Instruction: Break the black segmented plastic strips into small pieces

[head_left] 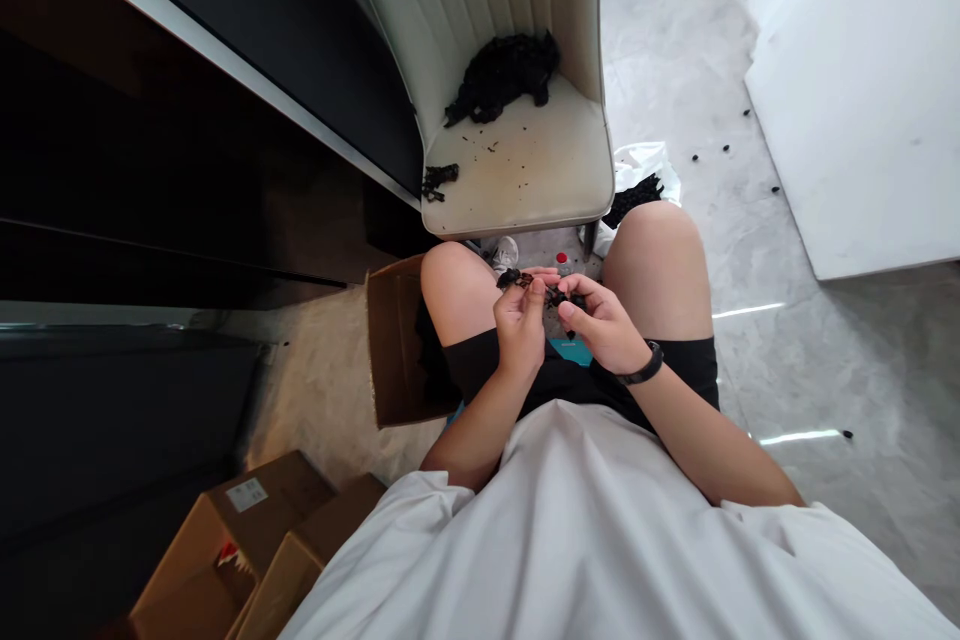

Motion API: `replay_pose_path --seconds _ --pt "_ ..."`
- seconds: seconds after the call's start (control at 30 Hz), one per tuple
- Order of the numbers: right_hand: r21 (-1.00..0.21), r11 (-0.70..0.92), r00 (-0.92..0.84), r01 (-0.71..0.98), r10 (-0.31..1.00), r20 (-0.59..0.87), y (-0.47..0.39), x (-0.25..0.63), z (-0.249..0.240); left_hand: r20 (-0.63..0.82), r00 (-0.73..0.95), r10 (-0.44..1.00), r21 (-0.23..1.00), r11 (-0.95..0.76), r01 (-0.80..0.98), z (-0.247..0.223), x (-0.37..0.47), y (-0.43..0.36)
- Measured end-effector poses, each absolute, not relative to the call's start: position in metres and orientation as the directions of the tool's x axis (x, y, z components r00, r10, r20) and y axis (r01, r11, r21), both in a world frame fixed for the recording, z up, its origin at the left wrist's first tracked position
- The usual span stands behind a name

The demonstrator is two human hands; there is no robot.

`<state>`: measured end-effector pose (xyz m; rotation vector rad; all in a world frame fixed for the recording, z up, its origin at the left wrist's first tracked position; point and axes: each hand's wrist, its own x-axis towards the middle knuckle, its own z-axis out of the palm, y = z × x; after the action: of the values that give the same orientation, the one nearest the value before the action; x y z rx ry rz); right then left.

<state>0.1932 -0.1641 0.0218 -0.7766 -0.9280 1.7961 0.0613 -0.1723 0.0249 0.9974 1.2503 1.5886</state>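
My left hand (523, 325) and my right hand (606, 325) meet above my lap, between my knees. Both pinch a thin, knobbly black strip (514, 278), whose left end shows above my left fingers. Its exact kind is too small to make out, and my fingers cover part of it. In front of me, a cream chair (555, 160) bears a heap of similar black pieces (506, 77) against its backrest. A smaller black cluster (440, 181) lies at the seat's left edge, with dark crumbs scattered around.
Beyond my right knee stands a white bag (667, 170) with small black bits inside. An open cardboard box (394, 350) is beside my left knee; another box (262, 510) sits behind it. A red-capped bottle (562, 263) is below my hands. A white panel (862, 120) stands right.
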Motion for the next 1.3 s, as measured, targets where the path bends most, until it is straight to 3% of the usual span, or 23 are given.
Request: replay_pose_path --seconds 0.17,0.43,0.57,0.7,0.87,0.97,1.3 --pt "-0.719 -0.434 -0.492 -0.543 0.858 -0.147 -0.169 0.187 0.02 0.013 -0.314 0.949 0.983 -0.07 -0.169 0.027 0.063 -0.171" --pt "-0.674 -0.493 -0.555 -0.55 0.819 -0.147 -0.166 0.193 0.013 -0.064 -0.275 0.959 0.977 0.003 -0.215 0.027 0.064 -0.173" --pt "-0.744 -0.376 -0.379 -0.552 0.908 -0.179 -0.167 0.186 0.007 -0.076 -0.263 0.962 0.958 -0.003 -0.288 0.021 0.068 -0.175" --pt "-0.806 -0.29 -0.261 -0.517 0.949 -0.175 -0.171 0.179 0.004 -0.055 -0.286 0.957 0.972 -0.014 -0.236 0.013 0.068 -0.177" --pt "-0.917 0.001 -0.115 -0.399 0.992 0.051 -0.171 0.188 0.006 -0.065 -0.314 0.947 0.983 0.008 -0.181 0.007 0.061 -0.177" --pt "-0.965 0.131 -0.226 -0.227 0.957 0.183 -0.167 0.197 0.007 -0.063 -0.297 0.953 0.983 0.008 -0.183 0.007 0.058 -0.177" --pt "-0.978 0.102 -0.202 -0.179 0.97 0.138 -0.167 0.2 0.004 0.173 -0.248 0.953 0.981 -0.144 0.13 0.009 0.05 -0.181"
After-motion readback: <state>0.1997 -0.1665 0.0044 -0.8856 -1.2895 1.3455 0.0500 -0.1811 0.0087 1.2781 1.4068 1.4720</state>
